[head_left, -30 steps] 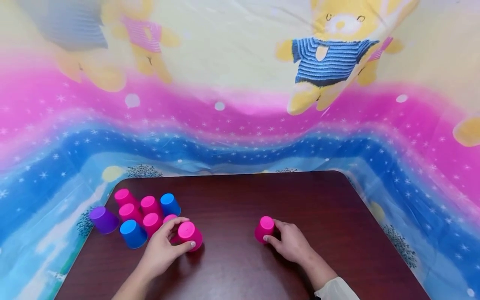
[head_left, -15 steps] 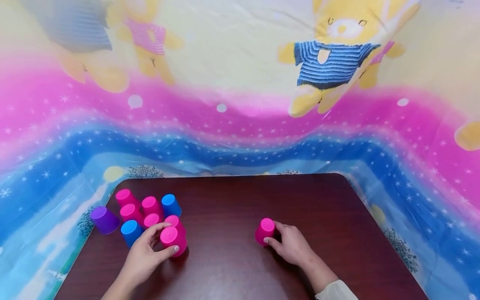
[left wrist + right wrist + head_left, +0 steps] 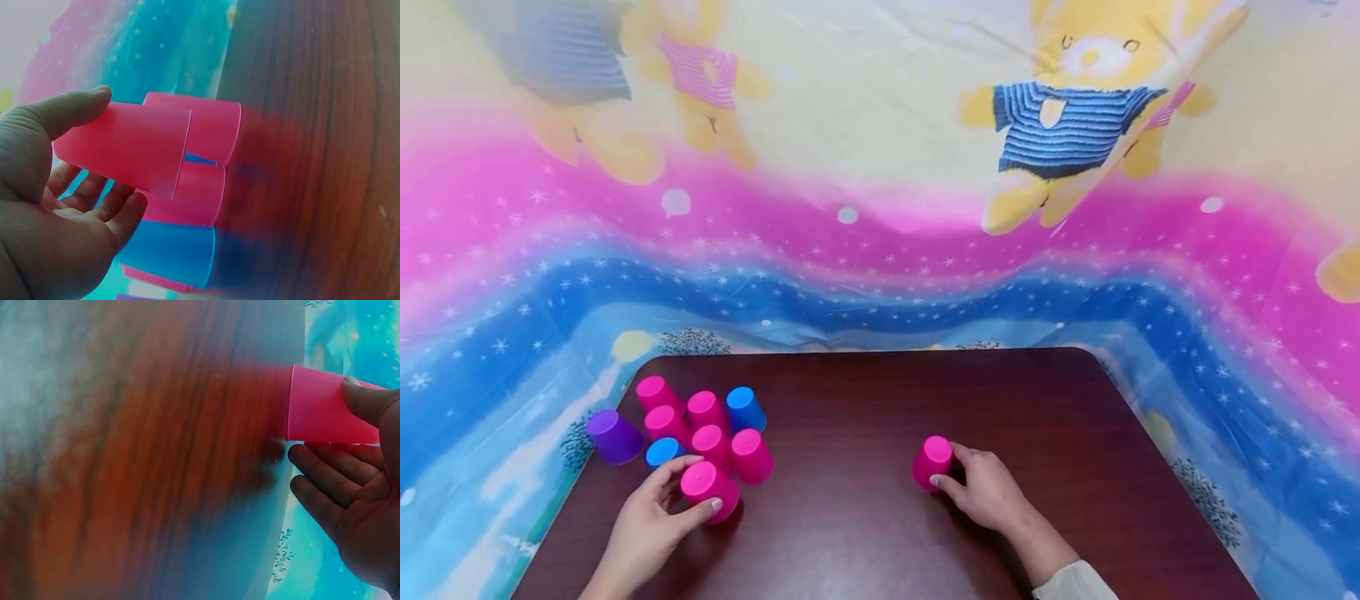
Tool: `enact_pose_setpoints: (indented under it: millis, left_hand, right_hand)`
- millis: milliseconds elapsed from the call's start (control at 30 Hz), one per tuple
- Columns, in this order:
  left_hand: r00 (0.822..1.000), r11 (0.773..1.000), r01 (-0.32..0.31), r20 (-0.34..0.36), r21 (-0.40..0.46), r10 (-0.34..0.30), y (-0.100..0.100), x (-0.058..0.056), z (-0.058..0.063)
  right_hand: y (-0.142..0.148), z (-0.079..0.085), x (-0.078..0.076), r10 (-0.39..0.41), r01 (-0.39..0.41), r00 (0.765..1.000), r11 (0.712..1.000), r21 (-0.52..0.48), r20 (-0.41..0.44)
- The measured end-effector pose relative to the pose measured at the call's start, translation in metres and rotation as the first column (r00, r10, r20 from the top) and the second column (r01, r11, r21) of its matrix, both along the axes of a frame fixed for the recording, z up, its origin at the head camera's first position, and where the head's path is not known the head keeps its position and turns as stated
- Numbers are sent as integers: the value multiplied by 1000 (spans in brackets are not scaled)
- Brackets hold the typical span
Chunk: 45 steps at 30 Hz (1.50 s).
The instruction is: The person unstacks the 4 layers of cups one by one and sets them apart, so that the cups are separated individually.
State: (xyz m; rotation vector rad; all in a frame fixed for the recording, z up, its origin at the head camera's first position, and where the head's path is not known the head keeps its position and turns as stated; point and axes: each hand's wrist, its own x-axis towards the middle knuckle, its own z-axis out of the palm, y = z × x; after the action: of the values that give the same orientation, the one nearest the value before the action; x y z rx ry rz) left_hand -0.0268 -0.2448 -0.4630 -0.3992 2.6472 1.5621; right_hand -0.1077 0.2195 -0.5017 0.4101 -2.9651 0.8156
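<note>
My left hand (image 3: 647, 517) grips an upside-down pink cup (image 3: 128, 147) between thumb and fingers, in front of the cup group at the table's left. In the left wrist view this cup's rim hangs a little off the wood, overlapping other pink cups behind it. A blue cup (image 3: 664, 452) is partly hidden behind my left fingers. On the right, my right hand (image 3: 988, 487) holds another upside-down pink cup (image 3: 932, 462) with thumb and fingers around its side. That cup's rim is at the table surface in the right wrist view (image 3: 319, 406).
Several pink cups (image 3: 752, 457), a second blue cup (image 3: 746, 409) and a purple cup (image 3: 615, 437) stand upside down at the left of the dark wooden table (image 3: 850, 517). A printed cloth (image 3: 880, 242) with bears hangs around the table's back and sides.
My left hand has carried its pink cup leftward and slightly toward me, uncovering a pink cup at the group's right edge. The right hand and its cup stay in place.
</note>
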Motion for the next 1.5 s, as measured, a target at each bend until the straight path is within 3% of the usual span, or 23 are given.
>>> enact_pose_setpoints:
  millis: [800,1100,1500]
  left_hand:
    - [996,996,-78,41,-43,80,-39,9,-17]
    - [996,997,-70,55,-27,72,-43,8,-31]
    - [995,997,-66,72,-50,69,-45,7,-39]
  right_hand:
    - [0,-1,-1,1,-1,1000,1000,0,6]
    - [-1,0,-1,0,0,1000,1000,-1,13]
    - [-2,0,-1,-13,13,1000,1000,2,18]
